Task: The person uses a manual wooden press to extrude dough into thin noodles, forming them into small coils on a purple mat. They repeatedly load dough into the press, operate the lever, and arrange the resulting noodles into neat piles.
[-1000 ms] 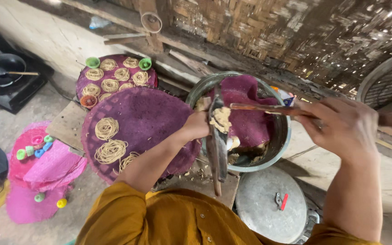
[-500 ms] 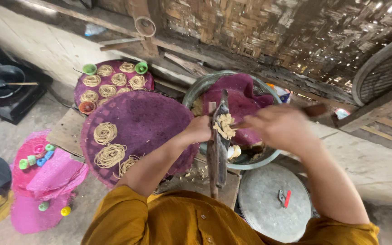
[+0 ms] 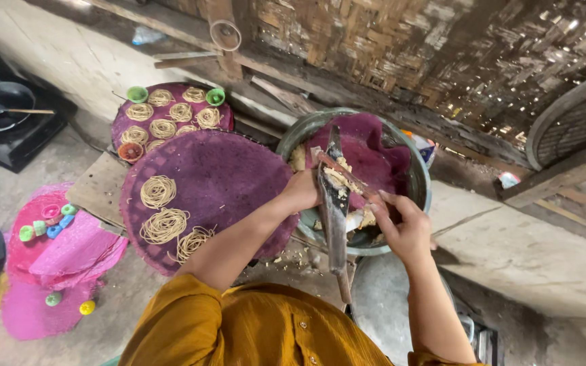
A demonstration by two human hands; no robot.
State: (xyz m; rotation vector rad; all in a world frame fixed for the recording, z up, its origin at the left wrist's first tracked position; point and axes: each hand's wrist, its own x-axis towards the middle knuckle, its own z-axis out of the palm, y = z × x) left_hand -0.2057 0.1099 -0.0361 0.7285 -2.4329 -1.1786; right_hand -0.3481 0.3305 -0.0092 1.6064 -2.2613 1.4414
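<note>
the right hand (image 3: 405, 227) has its fingers closed around a thin wooden stick (image 3: 347, 177), which scrapes pale dough (image 3: 337, 177) at the top of a long dark metal press (image 3: 334, 210). the left hand (image 3: 301, 191) is clenched on this press, just over the big metal bowl (image 3: 293, 139). the dough looks soft and sticky, so i think it tears easily; the stick is light and stiff, best held near its end. the bowl holds a purple cloth (image 3: 374, 156) and more dough. the purple mat (image 3: 232, 176) beside it carries three noodle coils (image 3: 164, 225).
</note>
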